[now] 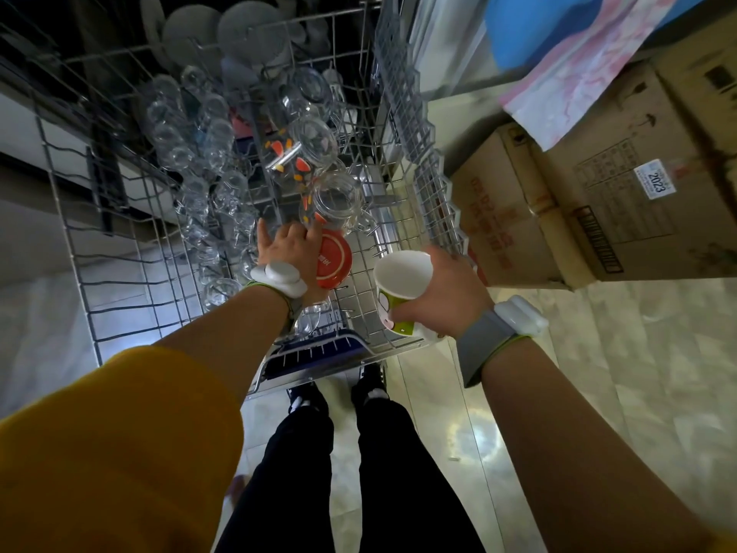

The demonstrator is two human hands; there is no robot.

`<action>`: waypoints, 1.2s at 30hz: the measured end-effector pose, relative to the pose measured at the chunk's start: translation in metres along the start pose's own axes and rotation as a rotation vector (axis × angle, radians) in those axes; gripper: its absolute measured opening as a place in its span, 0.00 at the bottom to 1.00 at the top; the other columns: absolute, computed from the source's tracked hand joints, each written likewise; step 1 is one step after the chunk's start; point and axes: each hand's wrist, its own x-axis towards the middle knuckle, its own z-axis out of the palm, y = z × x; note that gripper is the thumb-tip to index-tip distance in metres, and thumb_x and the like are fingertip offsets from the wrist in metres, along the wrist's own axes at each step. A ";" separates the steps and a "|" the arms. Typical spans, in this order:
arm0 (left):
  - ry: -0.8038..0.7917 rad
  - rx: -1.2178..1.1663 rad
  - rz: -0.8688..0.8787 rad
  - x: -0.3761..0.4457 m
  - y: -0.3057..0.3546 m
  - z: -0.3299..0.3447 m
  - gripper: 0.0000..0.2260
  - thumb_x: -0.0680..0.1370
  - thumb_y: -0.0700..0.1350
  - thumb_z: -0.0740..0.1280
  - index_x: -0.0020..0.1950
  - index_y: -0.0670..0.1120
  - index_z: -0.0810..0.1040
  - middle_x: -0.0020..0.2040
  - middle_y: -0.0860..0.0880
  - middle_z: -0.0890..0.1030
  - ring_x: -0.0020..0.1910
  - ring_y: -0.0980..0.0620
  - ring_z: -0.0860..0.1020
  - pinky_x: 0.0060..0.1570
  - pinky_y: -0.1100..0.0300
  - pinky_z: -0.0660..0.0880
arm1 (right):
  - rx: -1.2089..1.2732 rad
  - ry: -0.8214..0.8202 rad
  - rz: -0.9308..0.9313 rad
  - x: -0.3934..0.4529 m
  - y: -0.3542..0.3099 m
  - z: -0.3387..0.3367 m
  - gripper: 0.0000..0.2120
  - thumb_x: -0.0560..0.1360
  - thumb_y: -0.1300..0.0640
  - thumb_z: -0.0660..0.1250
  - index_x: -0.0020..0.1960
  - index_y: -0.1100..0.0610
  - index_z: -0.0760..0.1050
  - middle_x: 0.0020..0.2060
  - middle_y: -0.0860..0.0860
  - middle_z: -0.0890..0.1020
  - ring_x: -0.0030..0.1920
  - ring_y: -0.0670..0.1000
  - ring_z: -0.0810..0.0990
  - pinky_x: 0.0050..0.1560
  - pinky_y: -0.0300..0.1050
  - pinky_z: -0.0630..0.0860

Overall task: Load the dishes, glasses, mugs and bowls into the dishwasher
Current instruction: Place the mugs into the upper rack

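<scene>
The dishwasher's upper wire rack point(402, 185) is pulled out below me. My left hand point(289, 243) grips a red mug point(335, 259), which lies upside down in the rack's near middle, base up. My right hand point(442, 297) holds a white mug with a green cartoon print point(401, 287) over the rack's near right corner, its mouth tilted toward the rack. Several clear glasses point(199, 161) fill the left rows. Glass mugs with orange prints point(315, 153) stand in the middle row.
Grey plates point(251, 29) stand in the lower rack deep inside the machine. Cardboard boxes point(590, 201) are stacked right of the rack, a blue and pink cloth point(574, 53) over them. My legs and shoes point(339, 393) stand on pale tiles at the door's edge.
</scene>
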 end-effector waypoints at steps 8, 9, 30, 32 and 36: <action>-0.017 0.069 0.124 0.003 -0.012 -0.011 0.50 0.65 0.59 0.75 0.78 0.50 0.50 0.72 0.45 0.66 0.74 0.43 0.62 0.73 0.35 0.42 | -0.051 0.001 -0.023 0.003 -0.007 0.000 0.46 0.53 0.44 0.79 0.67 0.50 0.64 0.60 0.53 0.70 0.60 0.58 0.71 0.57 0.56 0.75; -0.022 0.076 0.134 0.003 -0.014 -0.013 0.50 0.65 0.59 0.75 0.78 0.50 0.50 0.73 0.46 0.65 0.74 0.43 0.61 0.73 0.36 0.41 | -0.040 0.005 -0.025 0.003 -0.009 0.001 0.46 0.53 0.44 0.79 0.67 0.49 0.64 0.60 0.53 0.70 0.59 0.58 0.72 0.57 0.56 0.75; 0.146 -0.046 0.161 -0.027 -0.003 -0.003 0.50 0.66 0.46 0.76 0.79 0.53 0.45 0.77 0.44 0.51 0.78 0.43 0.48 0.74 0.38 0.42 | 0.162 -0.300 0.140 0.033 -0.035 -0.010 0.32 0.57 0.47 0.81 0.55 0.59 0.76 0.48 0.53 0.81 0.47 0.54 0.81 0.42 0.45 0.80; 0.232 -0.146 0.276 -0.038 -0.003 0.000 0.51 0.65 0.44 0.75 0.79 0.53 0.46 0.77 0.45 0.52 0.77 0.43 0.48 0.74 0.39 0.41 | 0.526 -0.405 0.243 0.031 -0.022 -0.002 0.33 0.55 0.50 0.81 0.56 0.61 0.78 0.47 0.57 0.84 0.50 0.58 0.83 0.53 0.52 0.80; 0.302 -0.397 0.468 -0.042 -0.003 -0.003 0.51 0.62 0.57 0.78 0.78 0.45 0.56 0.74 0.41 0.64 0.74 0.41 0.61 0.73 0.40 0.53 | 1.032 -0.566 0.288 0.024 -0.017 0.006 0.23 0.65 0.56 0.74 0.59 0.59 0.78 0.49 0.57 0.84 0.47 0.55 0.83 0.53 0.51 0.78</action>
